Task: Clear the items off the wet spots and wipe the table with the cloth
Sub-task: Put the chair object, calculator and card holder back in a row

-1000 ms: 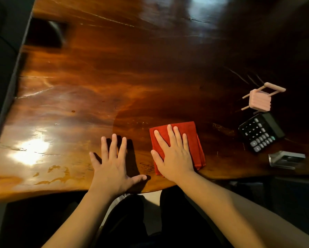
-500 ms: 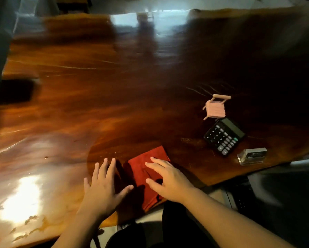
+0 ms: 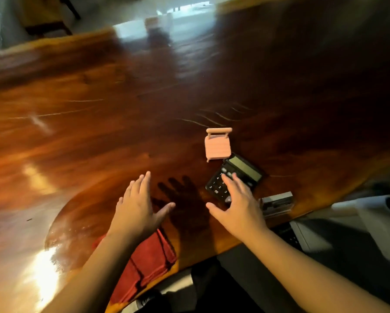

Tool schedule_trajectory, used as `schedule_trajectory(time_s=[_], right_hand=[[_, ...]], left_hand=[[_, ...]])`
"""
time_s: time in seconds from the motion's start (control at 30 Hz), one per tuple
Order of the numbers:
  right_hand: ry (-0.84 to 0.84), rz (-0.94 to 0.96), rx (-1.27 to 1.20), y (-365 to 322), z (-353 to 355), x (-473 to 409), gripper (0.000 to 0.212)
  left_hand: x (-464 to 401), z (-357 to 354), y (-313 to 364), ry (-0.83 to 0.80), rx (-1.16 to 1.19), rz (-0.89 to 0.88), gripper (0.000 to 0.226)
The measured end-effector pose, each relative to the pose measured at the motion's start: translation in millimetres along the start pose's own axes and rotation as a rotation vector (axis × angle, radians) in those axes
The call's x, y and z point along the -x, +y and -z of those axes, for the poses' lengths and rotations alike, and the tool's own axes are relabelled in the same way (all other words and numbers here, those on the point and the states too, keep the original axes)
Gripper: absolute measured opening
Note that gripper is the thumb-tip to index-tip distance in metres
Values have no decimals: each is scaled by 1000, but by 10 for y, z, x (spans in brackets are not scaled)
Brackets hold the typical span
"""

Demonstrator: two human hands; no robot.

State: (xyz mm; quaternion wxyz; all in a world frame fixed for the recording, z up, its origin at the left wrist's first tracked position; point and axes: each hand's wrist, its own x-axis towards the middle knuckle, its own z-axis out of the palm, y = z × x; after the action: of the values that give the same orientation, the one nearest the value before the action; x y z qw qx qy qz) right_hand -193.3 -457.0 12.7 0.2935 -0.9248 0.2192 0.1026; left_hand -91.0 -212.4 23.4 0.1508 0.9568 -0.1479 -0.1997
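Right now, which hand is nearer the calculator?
Right. The right hand hovers over the calculator keypad, fingers spread; the left hand is off to its left, above the red cloth.

Two bare forearms enter from 6 o'clock, no sleeves visible up to the frame edge. Left hand (image 3: 138, 211) and right hand (image 3: 239, 207): no rings, watch, gloves or bands on fingers or wrists (motion blur, so small details may be lost). Dark clothing, probably black trousers, shows between the arms at 6 o'clock.
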Motion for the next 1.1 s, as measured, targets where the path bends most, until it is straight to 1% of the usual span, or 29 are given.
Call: schedule_trajectory(time_s=[0.1, 0.2, 0.33, 0.5, 0.57, 0.73, 0.83, 0.93, 1.1], right_hand=[[42, 38, 166, 182, 124, -178, 108], [67, 56, 294, 337, 196, -349, 114], [53, 55, 328, 456, 245, -524, 123], [29, 45, 407, 532, 175, -617, 135], [16, 23, 419, 550, 117, -617, 139], [-23, -38, 373, 510, -60, -596, 149], [-32, -53, 337, 493, -101, -600, 150], [-20, -59, 346, 491, -95, -590, 149], [-4, -75, 351, 445, -95, -601, 151]], left_hand=[[-305, -12, 405, 44, 27, -7, 113], [-599, -42, 786, 61, -4, -30, 115], [-926, -105, 1172, 92, 35, -66, 117], [-1259, -233, 1442, 113, 129, -124, 122], [-1383, -270, 1494, 100, 143, -146, 127], [-1566, -378, 1572, 141, 156, -147, 132], [-1625, -429, 1630, 136, 243, -137, 135], [-1642, -460, 1689, 173, 339, -114, 140], [-1609, -478, 1741, 180, 425, -90, 135]])
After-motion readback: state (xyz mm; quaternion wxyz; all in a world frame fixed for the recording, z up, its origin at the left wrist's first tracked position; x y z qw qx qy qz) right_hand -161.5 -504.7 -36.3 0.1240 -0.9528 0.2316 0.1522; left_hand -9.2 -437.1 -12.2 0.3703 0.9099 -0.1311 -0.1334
